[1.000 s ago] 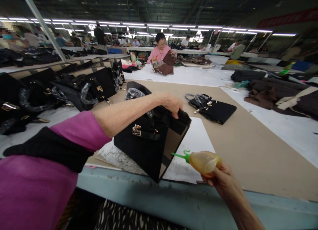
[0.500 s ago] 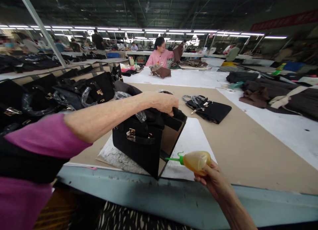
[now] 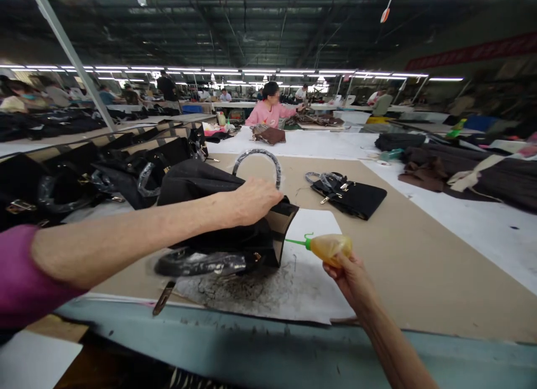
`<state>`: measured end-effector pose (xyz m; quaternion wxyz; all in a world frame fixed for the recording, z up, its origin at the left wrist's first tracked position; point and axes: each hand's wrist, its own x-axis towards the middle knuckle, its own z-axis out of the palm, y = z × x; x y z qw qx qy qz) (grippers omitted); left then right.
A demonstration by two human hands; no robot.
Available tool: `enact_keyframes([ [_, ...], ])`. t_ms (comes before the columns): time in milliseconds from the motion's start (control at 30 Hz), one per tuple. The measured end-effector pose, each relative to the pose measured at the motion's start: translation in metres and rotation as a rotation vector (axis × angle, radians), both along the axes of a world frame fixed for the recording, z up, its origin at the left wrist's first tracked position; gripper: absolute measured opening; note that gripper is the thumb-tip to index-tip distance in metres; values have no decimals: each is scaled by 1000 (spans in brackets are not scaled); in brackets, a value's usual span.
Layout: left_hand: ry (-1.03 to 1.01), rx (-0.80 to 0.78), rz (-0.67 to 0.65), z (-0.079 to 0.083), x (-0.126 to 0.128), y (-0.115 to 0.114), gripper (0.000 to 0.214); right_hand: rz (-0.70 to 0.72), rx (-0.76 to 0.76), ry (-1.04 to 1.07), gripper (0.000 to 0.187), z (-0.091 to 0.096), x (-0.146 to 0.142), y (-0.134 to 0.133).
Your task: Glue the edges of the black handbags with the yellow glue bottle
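Note:
A black handbag (image 3: 235, 238) lies tipped over in front of me, its beige-lined side facing right. My left hand (image 3: 255, 201) is closed on the bag's upper edge near that side; the fingertips are partly hidden. One plastic-wrapped handle stands up behind the hand, and another hangs at the front with a metal-tipped strap. In my right hand (image 3: 346, 268) is a squeeze bottle (image 3: 329, 248) of yellowish glue with a green nozzle. The nozzle points left, its tip close to the bag's beige-lined side. Under the bag is a stained white sheet (image 3: 310, 288).
A smaller black bag (image 3: 352, 196) lies flat further back on brown board (image 3: 403, 249). Several black handbags (image 3: 75, 165) crowd the left. Dark folded fabric (image 3: 457, 168) is piled at the right. Across the table a person in pink (image 3: 268, 112) works beside brown pieces (image 3: 271, 134).
The handbag has tipped over from standing, and its front handle has swung down toward the table edge. My left hand has moved slightly left and down. The bottle has shifted a little up and left.

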<state>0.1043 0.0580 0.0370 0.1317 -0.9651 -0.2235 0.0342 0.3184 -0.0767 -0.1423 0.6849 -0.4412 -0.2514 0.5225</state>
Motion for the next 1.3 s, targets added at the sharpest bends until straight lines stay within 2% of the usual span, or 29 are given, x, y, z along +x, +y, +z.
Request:
enact_keyframes([
  [133, -39, 47, -1, -13, -7, -12, 20, 14, -13, -17, 40, -12, -1, 16],
  [367, -41, 48, 33, -22, -19, -23, 18, 34, -30, -29, 40, -21, 1, 32],
  [833, -87, 87, 82, -43, -38, -51, 23, 133, -159, 10, 36, -21, -5, 6],
  [1033, -154, 106, 117, -53, -51, -72, 34, 90, -221, 45, 34, -17, -4, -3],
  [1300, -207, 147, 97, -61, -57, -85, 34, 67, -262, 120, 33, -21, -10, -9],
])
